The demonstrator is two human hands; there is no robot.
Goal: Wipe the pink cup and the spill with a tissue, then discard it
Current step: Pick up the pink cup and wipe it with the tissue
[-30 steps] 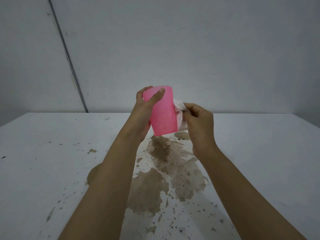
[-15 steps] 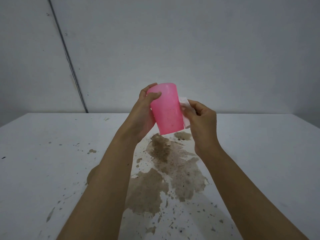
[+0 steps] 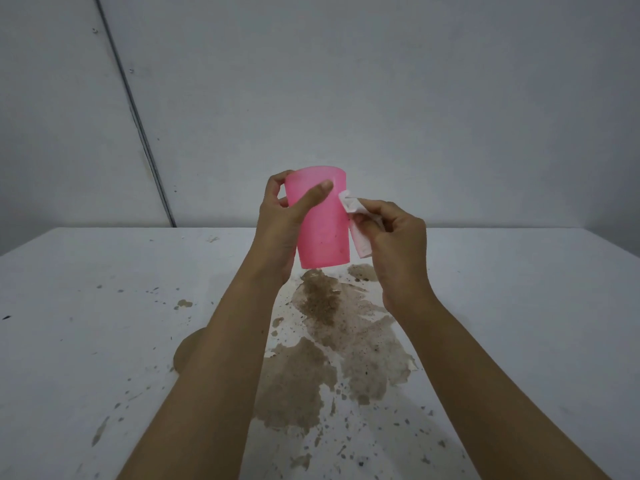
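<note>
Both forearms rise from the near edge of the white table (image 3: 104, 306) and meet in the air above it, bare to the elbows and angled inward. The left hand (image 3: 277, 230) grips the pink cup (image 3: 322, 223) from its left side: the thumb (image 3: 313, 197) lies slantwise across the front wall near the rim, and the fingers curl round the far side, their tips just showing past the rim's left edge. The cup is held clear of the table, roughly upright with its wider end up and leaning slightly, directly above the far end of the spill (image 3: 329, 344); dark specks dot its lower wall. The right hand (image 3: 398, 247) comes in from the other side with the wrist bent and the back of the hand turned toward the near edge of the table. Its fingers are curled and pinch a crumpled white tissue (image 3: 356, 223) – the tissue is pressed against the cup's right wall, one end poking up beside the thumb's tip, the other hanging down close to the cup's base. The spill spreads in brown, gritty patches between the two forearms, with smaller splashes scattered to the left and toward the near edge. Behind everything stands a plain grey wall (image 3: 381, 81), crossed on the left by a thin dark slanted line (image 3: 138, 119).
</note>
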